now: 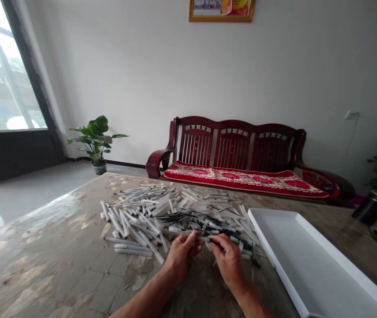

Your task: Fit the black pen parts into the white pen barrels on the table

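Note:
A pen (pixel 203 239) with a pale barrel spans the gap between my two hands, just over the near edge of a big heap of pen parts. My left hand (pixel 182 252) pinches it from the left, thumb on top. At its right end the fingers of my right hand (pixel 228 257) are closed around it; the tip is hidden by them. Behind and to the left lie many white pen barrels (pixel 138 229). Thin black pieces (pixel 171 217), perhaps refills or caps, are strewn through the middle and right of the heap.
A shallow white tray (pixel 321 256) stands at the right of the patterned table (pixel 59 265). A dark cylindrical container (pixel 372 207) and cables are farther right. Beyond the table are a red wooden bench (pixel 233 145) and a potted plant (pixel 98 137).

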`<state>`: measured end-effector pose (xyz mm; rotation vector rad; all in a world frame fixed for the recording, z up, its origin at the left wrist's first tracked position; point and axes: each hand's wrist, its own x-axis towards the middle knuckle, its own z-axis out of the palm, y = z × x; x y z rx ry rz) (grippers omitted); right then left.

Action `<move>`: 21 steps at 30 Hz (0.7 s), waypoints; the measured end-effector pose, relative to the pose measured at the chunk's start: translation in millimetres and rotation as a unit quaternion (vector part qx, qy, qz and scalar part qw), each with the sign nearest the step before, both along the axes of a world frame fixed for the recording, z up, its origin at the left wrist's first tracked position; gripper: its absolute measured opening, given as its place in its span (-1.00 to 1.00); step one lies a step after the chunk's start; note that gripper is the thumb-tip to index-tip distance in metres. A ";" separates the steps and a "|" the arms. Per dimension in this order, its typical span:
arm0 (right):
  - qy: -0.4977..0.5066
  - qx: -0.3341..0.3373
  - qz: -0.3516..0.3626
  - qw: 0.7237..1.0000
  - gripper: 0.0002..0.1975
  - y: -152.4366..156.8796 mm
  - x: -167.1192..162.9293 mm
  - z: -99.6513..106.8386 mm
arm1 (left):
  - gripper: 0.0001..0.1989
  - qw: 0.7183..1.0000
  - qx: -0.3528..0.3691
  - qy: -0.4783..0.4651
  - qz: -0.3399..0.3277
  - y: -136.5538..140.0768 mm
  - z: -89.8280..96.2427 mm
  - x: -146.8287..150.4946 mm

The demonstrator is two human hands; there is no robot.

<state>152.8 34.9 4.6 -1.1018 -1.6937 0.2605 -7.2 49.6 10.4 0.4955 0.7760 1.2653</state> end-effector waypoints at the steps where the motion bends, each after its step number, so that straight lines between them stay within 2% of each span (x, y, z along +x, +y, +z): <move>1: 0.003 -0.014 -0.004 1.000 -0.75 -0.5 -0.8 0.3 | -0.71 1.000 0.000 -0.001 0.000 0.0 0.0 -0.1; 6: -0.007 -0.065 -0.044 0.997 -0.58 -0.6 -3.0 -1.4 | -0.73 1.000 0.006 0.002 -0.012 -1.0 0.0 0.2; 12: 0.030 -0.034 -0.017 0.999 -0.74 -0.3 -1.0 -1.0 | -0.72 1.000 0.007 -0.005 -0.011 0.4 -2.7 0.6; 17: 0.022 -0.070 -0.045 0.996 -0.65 0.7 -1.4 -1.2 | -0.71 1.000 0.010 0.005 -0.013 0.4 -1.9 0.2; 21: 0.026 -0.053 -0.046 0.997 -0.66 2.3 -1.3 -2.8 | -0.71 1.000 0.011 0.013 -0.019 -0.3 -1.2 0.3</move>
